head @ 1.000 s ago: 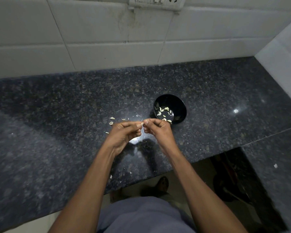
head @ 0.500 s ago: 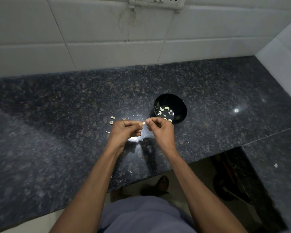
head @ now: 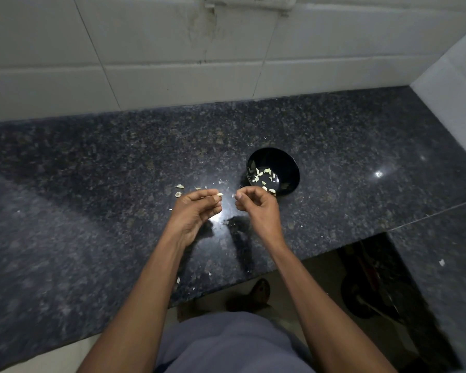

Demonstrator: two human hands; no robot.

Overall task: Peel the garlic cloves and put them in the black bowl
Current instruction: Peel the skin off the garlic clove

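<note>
A small black bowl (head: 285, 168) stands on the dark granite counter (head: 92, 184) and holds several pale peeled garlic cloves (head: 261, 176). Just in front of it, my left hand (head: 197, 211) pinches a small garlic clove (head: 219, 194) at its fingertips. My right hand (head: 256, 205) is a short gap to the right, fingers curled, pinching a tiny pale scrap of skin (head: 233, 196). A couple of unpeeled cloves (head: 178, 190) lie on the counter left of my left hand.
Bits of garlic skin (head: 210, 274) are scattered on the counter around my hands and near its front edge. A white tiled wall (head: 145, 63) rises behind. The counter turns along the right side, with a dark gap below it.
My hands were touching at the fingertips on the clove. They have pulled a little apart, the clove staying in my left hand and a scrap of skin in my right.
</note>
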